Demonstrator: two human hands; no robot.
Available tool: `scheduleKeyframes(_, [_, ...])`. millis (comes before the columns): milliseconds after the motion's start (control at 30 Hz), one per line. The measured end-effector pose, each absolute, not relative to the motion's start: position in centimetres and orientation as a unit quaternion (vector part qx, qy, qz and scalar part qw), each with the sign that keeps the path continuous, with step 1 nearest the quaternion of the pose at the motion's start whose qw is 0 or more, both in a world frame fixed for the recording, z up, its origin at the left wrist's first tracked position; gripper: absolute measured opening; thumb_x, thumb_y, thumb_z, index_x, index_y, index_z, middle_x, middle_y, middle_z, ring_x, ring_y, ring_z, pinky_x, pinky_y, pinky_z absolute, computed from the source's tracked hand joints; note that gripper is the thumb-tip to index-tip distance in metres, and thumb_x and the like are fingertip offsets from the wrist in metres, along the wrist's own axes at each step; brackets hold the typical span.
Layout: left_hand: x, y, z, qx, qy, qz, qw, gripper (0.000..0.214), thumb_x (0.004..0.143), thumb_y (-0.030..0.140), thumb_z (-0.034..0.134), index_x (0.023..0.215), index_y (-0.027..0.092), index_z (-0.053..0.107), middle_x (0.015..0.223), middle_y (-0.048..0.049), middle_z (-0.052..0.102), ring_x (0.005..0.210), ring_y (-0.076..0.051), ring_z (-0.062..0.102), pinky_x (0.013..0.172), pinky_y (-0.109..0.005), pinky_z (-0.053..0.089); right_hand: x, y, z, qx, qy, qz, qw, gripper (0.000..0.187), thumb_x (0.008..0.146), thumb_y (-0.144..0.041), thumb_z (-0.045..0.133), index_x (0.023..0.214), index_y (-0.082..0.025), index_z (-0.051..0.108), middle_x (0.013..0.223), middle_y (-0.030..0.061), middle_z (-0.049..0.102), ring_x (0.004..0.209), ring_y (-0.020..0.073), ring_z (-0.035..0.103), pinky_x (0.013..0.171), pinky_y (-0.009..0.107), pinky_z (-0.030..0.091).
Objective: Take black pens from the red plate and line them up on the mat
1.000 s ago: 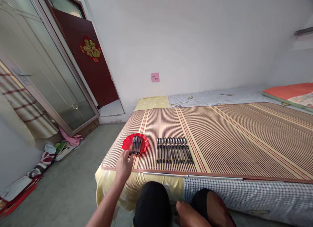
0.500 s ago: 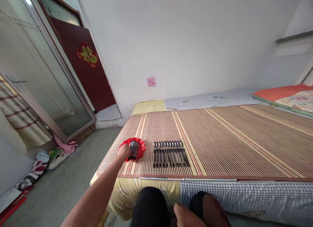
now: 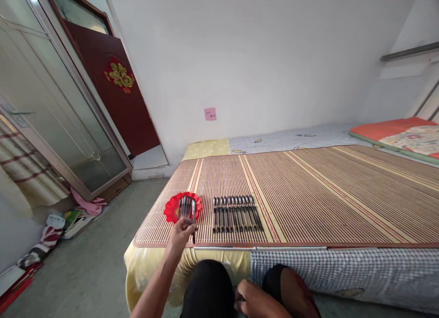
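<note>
At the lower edge of the red scalloped dish [image 3: 169,210], my left hand [image 3: 181,233] pinches one black pen [image 3: 194,209]. That pen stands apart from the several pens [image 3: 185,204] lying together in the dish, and its lower end reaches past the rim over the mat. Right of the dish, a row of several clear-barrelled pens [image 3: 236,215] with black caps lies side by side on the striped mat [image 3: 308,204]. My right hand [image 3: 252,297] rests low between my knees, its fingers curled, with nothing visible in them.
The mat covers a bed whose yellow and checked sheet [image 3: 219,251] hangs over the front edge. A folded orange and floral quilt [image 3: 394,133] lies at the far right. Clothes and papers [image 3: 51,226] sit on the floor at left, near the glass door [image 3: 68,103].
My left hand has come down from the dish's left side toward its lower right, and a single pen now stands apart in its fingers. The right hand stays low between the knees.
</note>
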State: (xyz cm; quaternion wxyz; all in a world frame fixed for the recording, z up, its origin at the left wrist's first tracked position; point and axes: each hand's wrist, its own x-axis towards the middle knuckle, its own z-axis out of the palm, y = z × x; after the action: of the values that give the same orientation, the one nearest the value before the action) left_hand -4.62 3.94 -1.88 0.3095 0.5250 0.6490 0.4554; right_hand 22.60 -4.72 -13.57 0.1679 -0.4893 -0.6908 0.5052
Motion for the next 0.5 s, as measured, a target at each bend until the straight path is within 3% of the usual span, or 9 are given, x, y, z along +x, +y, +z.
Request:
scheduleKeyframes(100, [-0.9, -0.1, -3.2, 0.514, 0.597, 0.49, 0.373, 0.05, 0.068, 0.061, 0.075, 0.087, 0.017, 0.062, 0.066, 0.0, 0.065, 0.052, -0.012, 0.055, 0.045, -0.021, 0.038, 22.2, -4.1, -10.9, -0.428, -0.646, 0.591, 0.223, 0.02, 0.079, -0.04, 0.062, 0.073, -0.022, 0.068, 0.07, 0.0016, 0.07, 0.062, 0.0197, 0.067, 0.056, 0.029, 0.045])
scheduleKeyframes(200, [2.4, -3.3, -4.0, 0.502, 0.534, 0.495, 0.467, 0.058, 0.067, 0.059, 0.08, 0.102, 0.014, 0.068, 0.063, 0.0022, 0.061, 0.05, -0.01, 0.05, 0.046, -0.02, 0.036, 23.0, -3.4, -7.3, -0.41, -0.576, 0.601, 0.373, 0.039, 0.087, -0.057, 0.059, 0.086, -0.02, 0.07, 0.078, 0.0048, 0.072, 0.063, 0.0183, 0.064, 0.059, 0.028, 0.046])
scheduleKeyframes(333, [5.6, -5.7, -4.0, 0.492, 0.472, 0.459, 0.57, 0.054, 0.068, 0.055, 0.084, 0.101, 0.014, 0.071, 0.064, 0.0027, 0.058, 0.054, -0.01, 0.047, 0.048, -0.02, 0.034, 24.6, -2.9, -3.7, -0.42, -0.499, 0.592, 0.474, 0.05, 0.082, -0.066, 0.067, 0.1, -0.019, 0.072, 0.09, 0.0071, 0.073, 0.081, 0.0219, 0.067, 0.071, 0.031, 0.049])
scheduleKeyframes(500, [7.8, -6.8, -3.2, 0.502, 0.462, 0.44, 0.584, 0.043, 0.07, 0.05, 0.085, 0.09, 0.015, 0.07, 0.066, 0.004, 0.056, 0.06, -0.01, 0.046, 0.055, -0.02, 0.036, 25.0, -3.2, -2.4, -0.388, -0.476, 0.615, 0.495, 0.043, 0.075, -0.06, 0.078, 0.086, -0.019, 0.07, 0.076, 0.0008, 0.064, 0.07, 0.0166, 0.058, 0.065, 0.028, 0.044])
